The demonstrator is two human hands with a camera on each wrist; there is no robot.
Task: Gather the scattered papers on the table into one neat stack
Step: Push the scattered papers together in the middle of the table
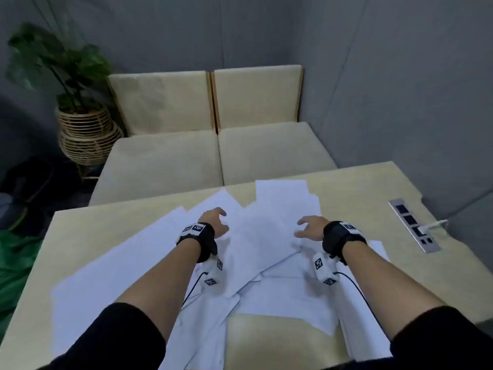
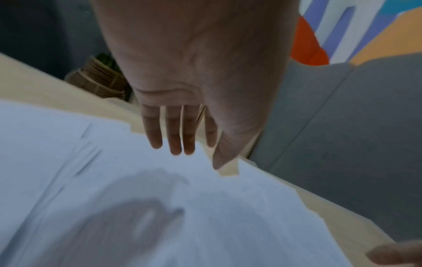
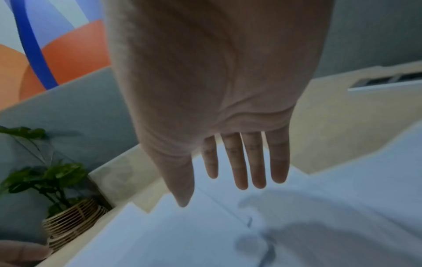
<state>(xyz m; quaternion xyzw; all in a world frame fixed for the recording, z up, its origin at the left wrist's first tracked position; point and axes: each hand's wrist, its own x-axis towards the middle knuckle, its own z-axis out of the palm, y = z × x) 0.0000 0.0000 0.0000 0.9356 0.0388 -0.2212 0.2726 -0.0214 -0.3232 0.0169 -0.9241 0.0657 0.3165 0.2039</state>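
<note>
Several white paper sheets [image 1: 256, 236] lie scattered and overlapping across the beige table [image 1: 106, 217], at differing angles. My left hand [image 1: 214, 221] hovers palm down above the sheets left of the middle. In the left wrist view its fingers [image 2: 174, 137] are straight and hold nothing, over the papers [image 2: 160, 207]. My right hand [image 1: 309, 228] hovers over the sheets right of the middle. The right wrist view shows its fingers [image 3: 242, 162] stretched out and empty above the papers [image 3: 205, 234]. Both hands cast shadows on the paper below.
A power socket strip [image 1: 413, 225] with a white plug is set into the table's right side. Behind the table stands a cream sofa [image 1: 213, 145]. A plant in a wicker pot [image 1: 85, 132] stands at far left. Grey walls close in on the right.
</note>
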